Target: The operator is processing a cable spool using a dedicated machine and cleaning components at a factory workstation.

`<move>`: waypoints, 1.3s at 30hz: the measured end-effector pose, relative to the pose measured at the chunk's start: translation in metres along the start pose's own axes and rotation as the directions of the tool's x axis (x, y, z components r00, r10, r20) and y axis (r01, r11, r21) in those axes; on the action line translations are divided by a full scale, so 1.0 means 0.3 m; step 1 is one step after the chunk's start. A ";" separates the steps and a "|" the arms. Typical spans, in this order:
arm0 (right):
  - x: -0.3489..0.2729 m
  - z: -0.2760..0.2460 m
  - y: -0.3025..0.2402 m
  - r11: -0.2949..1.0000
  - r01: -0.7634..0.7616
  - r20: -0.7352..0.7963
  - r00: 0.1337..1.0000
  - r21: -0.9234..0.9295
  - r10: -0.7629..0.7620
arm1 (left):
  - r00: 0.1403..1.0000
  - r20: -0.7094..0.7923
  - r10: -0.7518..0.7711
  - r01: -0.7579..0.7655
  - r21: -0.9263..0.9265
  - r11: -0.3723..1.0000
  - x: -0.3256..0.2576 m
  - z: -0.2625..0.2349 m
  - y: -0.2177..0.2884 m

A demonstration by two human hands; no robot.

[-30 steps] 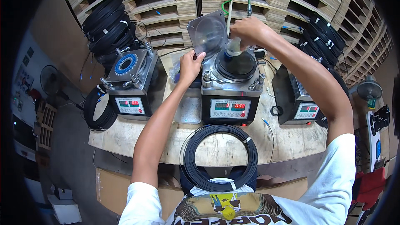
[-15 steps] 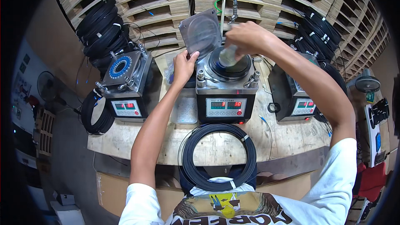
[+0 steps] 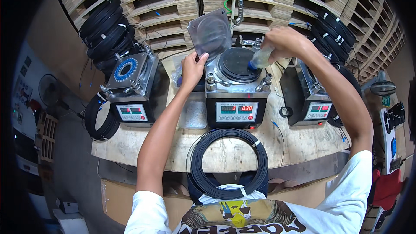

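Observation:
My left hand (image 3: 192, 67) pinches the lower edge of a square grey plate (image 3: 211, 32), which stands tilted up at the far left of the middle machine. From the right, my right hand (image 3: 284, 43) grips a clear squeeze bottle (image 3: 262, 56) with a blue tip. The bottle is tipped, its tip low over the right side of a round black pad (image 3: 236, 64). That pad lies on top of the middle polishing machine (image 3: 211, 109), which has a lit panel with red digits. Whether liquid leaves the tip is too small to tell.
Similar machines stand at left (image 3: 150, 97) and right (image 3: 299, 104); the left one carries a ring of blue connectors (image 3: 125, 70). A black cable coil (image 3: 198, 160) rests at the table's front edge. A shallow tray (image 3: 195, 114) sits left of the middle machine. An air nozzle (image 3: 238, 17) hangs behind.
My right hand has moved right with the bottle, from over the pad's middle to its right side, uncovering much of the pad. My left hand and the plate stay nearly still.

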State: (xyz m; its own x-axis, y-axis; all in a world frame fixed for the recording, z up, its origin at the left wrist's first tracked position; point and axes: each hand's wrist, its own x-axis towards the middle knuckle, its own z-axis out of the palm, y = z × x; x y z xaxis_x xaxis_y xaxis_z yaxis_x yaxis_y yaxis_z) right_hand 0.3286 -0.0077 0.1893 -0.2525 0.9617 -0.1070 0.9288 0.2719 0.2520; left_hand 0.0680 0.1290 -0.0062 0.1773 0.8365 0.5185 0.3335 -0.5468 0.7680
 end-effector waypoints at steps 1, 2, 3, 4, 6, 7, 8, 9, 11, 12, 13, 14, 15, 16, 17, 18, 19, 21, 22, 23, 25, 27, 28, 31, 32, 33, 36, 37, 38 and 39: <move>-0.007 -0.001 -0.019 0.998 0.046 0.006 0.999 0.036 -0.046 | 1.000 -0.010 0.006 -0.006 0.026 1.000 0.002 -0.004 -0.010; 0.001 -0.004 -0.046 0.998 0.045 0.004 0.999 0.041 -0.045 | 1.000 -0.021 0.012 -0.011 0.053 0.999 0.002 -0.009 -0.019; 0.011 0.001 -0.070 0.994 0.057 -0.021 0.998 0.091 -0.056 | 0.999 -0.033 0.017 -0.018 -0.028 0.999 -0.006 -0.003 -0.009; 0.007 0.000 -0.079 0.989 0.065 -0.050 0.997 0.136 -0.059 | 0.999 -0.022 0.026 -0.026 -0.034 0.999 -0.006 0.005 0.001; 0.058 0.065 -0.043 0.983 0.108 -0.135 0.987 0.151 -0.088 | 0.999 -0.021 0.032 -0.033 -0.049 0.998 -0.005 0.016 0.015; 0.074 0.073 -0.040 0.985 0.052 -0.158 0.987 0.167 -0.025 | 1.000 0.009 -0.005 0.006 -0.111 0.994 -0.004 0.020 0.016; 0.077 0.085 -0.032 0.983 -0.006 -0.177 0.983 0.184 0.039 | 1.000 0.016 0.001 0.001 -0.110 0.994 -0.002 0.020 0.012; 0.072 0.083 -0.035 0.975 -0.015 -0.180 0.982 0.224 0.056 | 0.999 0.027 -0.024 0.025 -0.016 1.000 0.003 -0.001 -0.030; 0.024 0.196 0.080 0.916 -0.013 -0.229 0.967 0.400 0.114 | 1.000 0.027 0.000 0.000 -0.031 1.000 0.003 0.037 0.005; 0.009 0.243 0.118 0.825 0.030 -0.273 0.950 0.564 0.152 | 1.000 0.023 0.020 -0.020 -0.004 1.000 0.003 0.033 -0.009; -0.038 0.245 0.112 0.718 0.019 -0.213 0.960 0.696 0.181 | 1.000 0.016 0.024 -0.024 -0.009 1.000 0.001 0.023 -0.021; -0.071 0.287 0.109 0.716 0.008 -0.207 0.960 0.698 0.191 | 1.000 0.010 0.027 -0.027 -0.016 1.000 0.002 0.014 -0.034; -0.111 0.349 0.111 0.540 0.068 -0.264 0.918 0.839 0.295 | 0.999 0.005 0.034 -0.034 0.008 0.999 0.008 0.013 -0.052; -0.152 0.399 0.104 0.340 0.151 -0.291 0.865 0.928 0.409 | 0.999 0.021 0.035 -0.035 0.000 0.999 0.013 0.013 -0.058; -0.198 0.446 0.102 0.307 0.149 -0.281 0.848 0.940 0.450 | 0.999 0.012 0.030 -0.030 -0.009 1.000 0.017 0.017 -0.064; -0.246 0.494 0.085 0.319 0.151 -0.301 0.814 0.936 0.496 | 1.000 0.012 0.024 -0.024 -0.024 0.999 0.017 0.024 -0.068; -0.280 0.549 0.061 0.289 0.173 -0.310 0.778 0.942 0.546 | 0.999 0.018 0.029 -0.029 0.002 1.000 0.025 0.017 -0.079; -0.323 0.697 0.030 0.214 0.235 -0.318 0.700 0.948 0.639 | 0.999 0.047 0.017 -0.018 0.015 1.000 0.034 0.031 -0.075; -0.337 0.747 -0.002 0.218 0.223 -0.311 0.672 0.950 0.672 | 0.998 0.056 0.012 -0.007 -0.090 0.996 0.030 0.029 -0.078; -0.351 0.792 -0.032 0.250 0.160 -0.291 0.675 0.955 0.678 | 0.996 0.085 -0.005 0.012 -0.079 0.997 0.039 0.010 -0.089; -0.355 0.898 -0.073 0.282 0.132 -0.298 0.653 0.950 0.696 | 0.994 0.107 -0.038 0.048 -0.090 0.995 0.034 0.012 -0.066; -0.367 1.013 -0.108 0.300 0.040 -0.255 0.639 0.953 0.726 | 0.996 0.079 -0.043 0.058 -0.194 0.979 0.018 0.031 -0.042; -0.355 1.049 -0.122 0.324 -0.004 -0.250 0.626 0.946 0.739 | 0.996 0.076 -0.037 0.051 -0.187 0.981 0.025 0.026 -0.060; -0.322 1.147 -0.157 0.302 0.024 -0.261 0.569 0.953 0.779 | 0.997 0.075 -0.003 0.014 -0.149 0.989 0.034 0.015 -0.078; -0.323 1.165 -0.171 0.307 0.042 -0.273 0.579 0.951 0.768 | 0.997 0.074 0.007 0.002 -0.120 0.993 0.032 0.021 -0.087; -0.308 1.168 -0.194 0.268 0.008 -0.225 0.565 0.964 0.794 | 0.998 0.059 0.019 -0.017 -0.035 0.999 0.039 0.005 -0.103; -0.324 1.195 -0.197 0.279 -0.060 -0.206 0.531 0.958 0.822 | 0.998 0.054 0.014 -0.009 -0.078 0.997 0.014 0.042 -0.042; -0.318 1.205 -0.188 0.272 -0.017 -0.219 0.545 0.962 0.810 | 0.998 0.066 0.016 -0.009 -0.093 0.996 0.010 0.031 -0.010; -0.326 1.215 -0.178 0.281 -0.006 -0.230 0.556 0.960 0.799 | 0.996 0.084 0.003 0.000 -0.043 0.999 0.016 0.022 -0.013; -0.332 1.230 -0.164 0.263 -0.022 -0.199 0.592 0.965 0.781 | 0.997 0.070 0.016 -0.009 -0.094 0.996 0.009 0.023 -0.004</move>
State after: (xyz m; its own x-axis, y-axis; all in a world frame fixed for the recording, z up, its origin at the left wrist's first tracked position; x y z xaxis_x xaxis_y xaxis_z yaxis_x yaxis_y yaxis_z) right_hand 0.4083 -0.1299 -0.1673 0.5217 0.7888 0.3251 0.5114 0.0158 -0.8592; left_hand 0.0745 0.1321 -0.0083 0.2473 0.8283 0.5027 0.2432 -0.5553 0.7953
